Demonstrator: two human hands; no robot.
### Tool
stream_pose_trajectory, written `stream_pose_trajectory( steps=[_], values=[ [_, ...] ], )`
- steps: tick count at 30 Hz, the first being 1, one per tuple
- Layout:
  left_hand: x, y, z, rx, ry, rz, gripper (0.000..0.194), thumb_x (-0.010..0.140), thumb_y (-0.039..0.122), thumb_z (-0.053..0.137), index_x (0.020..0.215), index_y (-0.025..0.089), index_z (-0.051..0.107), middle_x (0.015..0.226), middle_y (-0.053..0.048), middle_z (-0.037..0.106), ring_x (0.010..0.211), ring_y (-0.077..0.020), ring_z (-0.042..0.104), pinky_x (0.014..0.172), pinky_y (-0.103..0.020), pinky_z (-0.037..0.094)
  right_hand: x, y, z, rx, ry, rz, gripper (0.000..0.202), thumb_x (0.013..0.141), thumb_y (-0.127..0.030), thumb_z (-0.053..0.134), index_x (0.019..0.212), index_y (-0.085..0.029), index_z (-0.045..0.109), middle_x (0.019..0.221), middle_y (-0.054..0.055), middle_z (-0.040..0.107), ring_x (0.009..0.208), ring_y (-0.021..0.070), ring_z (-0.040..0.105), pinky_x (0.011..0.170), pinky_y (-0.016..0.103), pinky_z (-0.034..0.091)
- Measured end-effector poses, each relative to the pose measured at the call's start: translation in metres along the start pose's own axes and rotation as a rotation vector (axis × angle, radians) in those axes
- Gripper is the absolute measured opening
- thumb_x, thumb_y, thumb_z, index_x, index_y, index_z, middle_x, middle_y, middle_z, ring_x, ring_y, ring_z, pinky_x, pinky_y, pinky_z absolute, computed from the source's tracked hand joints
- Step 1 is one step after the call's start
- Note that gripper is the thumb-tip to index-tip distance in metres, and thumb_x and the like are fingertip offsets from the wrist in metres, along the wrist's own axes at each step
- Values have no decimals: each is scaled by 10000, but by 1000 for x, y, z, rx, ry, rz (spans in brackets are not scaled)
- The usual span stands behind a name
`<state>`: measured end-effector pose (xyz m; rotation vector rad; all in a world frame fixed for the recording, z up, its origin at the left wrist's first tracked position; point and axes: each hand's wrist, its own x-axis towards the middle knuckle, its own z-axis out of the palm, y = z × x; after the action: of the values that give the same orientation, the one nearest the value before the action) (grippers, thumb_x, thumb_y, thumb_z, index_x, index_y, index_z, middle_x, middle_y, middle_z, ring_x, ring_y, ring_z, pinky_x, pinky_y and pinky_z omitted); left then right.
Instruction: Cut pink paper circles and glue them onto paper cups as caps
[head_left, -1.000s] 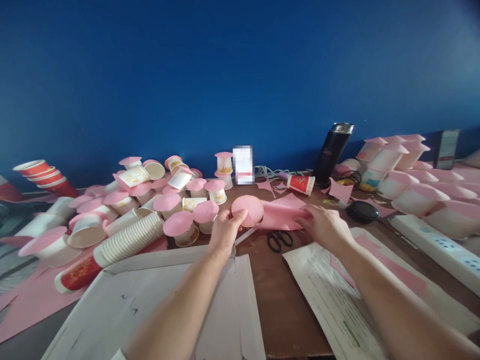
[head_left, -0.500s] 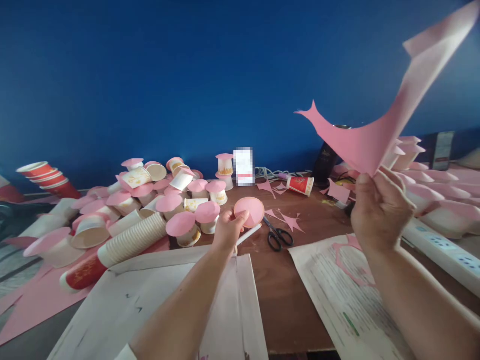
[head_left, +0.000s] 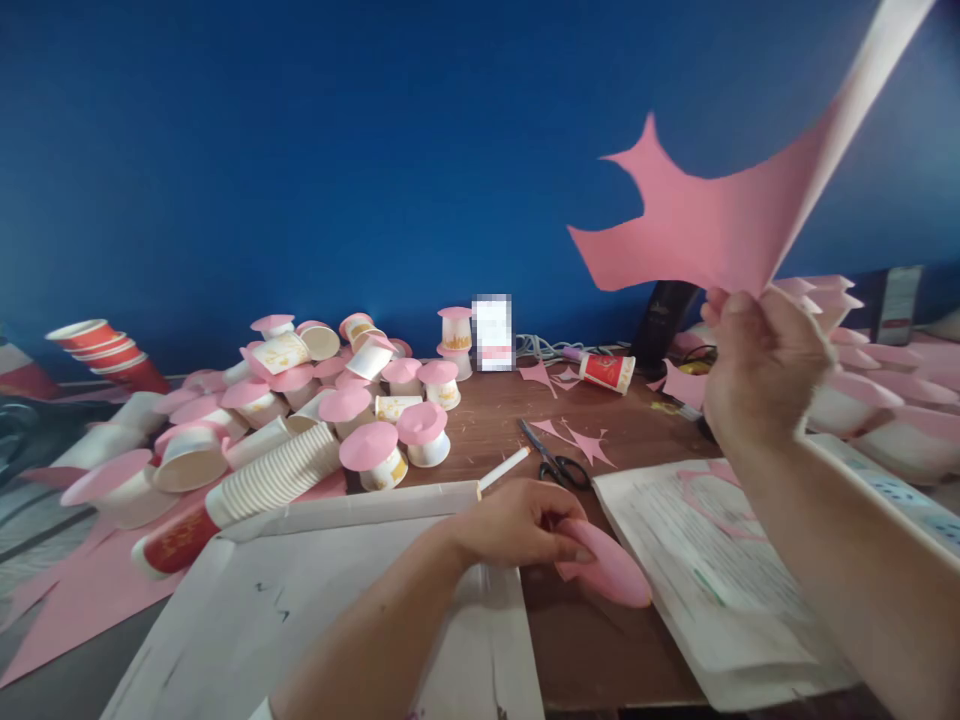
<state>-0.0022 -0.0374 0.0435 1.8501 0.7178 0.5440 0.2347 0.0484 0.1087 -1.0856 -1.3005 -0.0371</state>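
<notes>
Pink round paper disc (head_left: 616, 572), lower right of centre; pink cut-edged paper sheet (head_left: 694, 225), upper right.
Left hand (head_left: 517, 525) pinches disc, right hand (head_left: 769, 372) grips sheet; light edge holds should prevent creasing. Disc's apparent long axis slopes down rightward; sheet's cut points face left, length running upper right.

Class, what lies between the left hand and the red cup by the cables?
Black-handled scissors and pink paper scraps, in the head view.
</notes>
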Motion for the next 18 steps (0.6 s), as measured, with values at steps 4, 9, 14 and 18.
stream_pose_trajectory(
  steps=[4,9,14,18],
  values=[
    [3,-5,-1,81,-139,-69,108,755,308,664,743,203,644,688,11,596,619,-123,529,539,-213,356,11,34,35,398,368,345,77,863,-173,521,903,-148,581,824,51,651,851,154,674,839,359,552],
    [9,-11,-1,227,-252,-84,182,751,364,668,771,191,615,735,33,566,716,-117,524,618,-207,363,2,59,60,507,331,493,93,821,-175,563,740,-131,576,609,-35,574,704,98,656,759,262,569],
    [11,-19,-1,262,-261,-83,193,758,373,659,787,190,604,746,46,557,716,-97,513,616,-195,344,-7,70,71,444,257,531,60,801,-155,586,757,-123,611,635,-19,612,673,98,649,700,237,571],
    [12,-22,0,272,-260,-72,200,762,381,659,786,193,594,735,49,549,703,-92,505,598,-193,329,-12,82,77,376,159,549,83,793,-181,584,822,-138,649,680,1,635,653,142,661,651,305,580]
  ],
)
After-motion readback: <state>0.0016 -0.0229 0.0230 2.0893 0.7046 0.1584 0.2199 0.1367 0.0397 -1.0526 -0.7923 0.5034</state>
